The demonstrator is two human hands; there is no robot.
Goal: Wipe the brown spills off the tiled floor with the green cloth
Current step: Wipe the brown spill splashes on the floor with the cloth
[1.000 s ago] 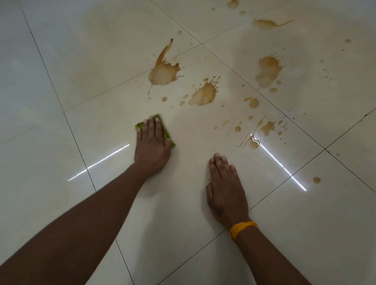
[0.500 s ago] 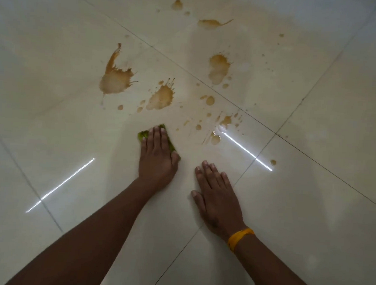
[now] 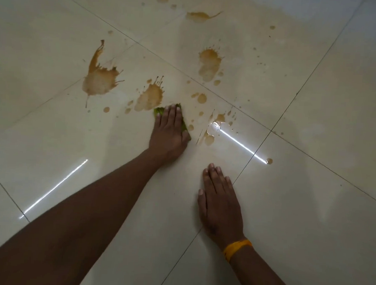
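- Green cloth (image 3: 158, 113) lies flat under the left hand (image 3: 169, 132), touching the edge of a brown spill (image 3: 149, 97).
- Left fingers are straight and press it down.
- Right hand (image 3: 219, 206) rests open on the tiled floor (image 3: 309, 214).

Two hands (image 3: 169, 132), one green cloth (image 3: 159, 112), one wristband (image 3: 237, 247)

A yellow band (image 3: 237, 248) circles a wrist. Two bright streaks of reflected light lie on the gloss: one (image 3: 241, 144) up and just right of the band, the other (image 3: 54, 188) far to its left.
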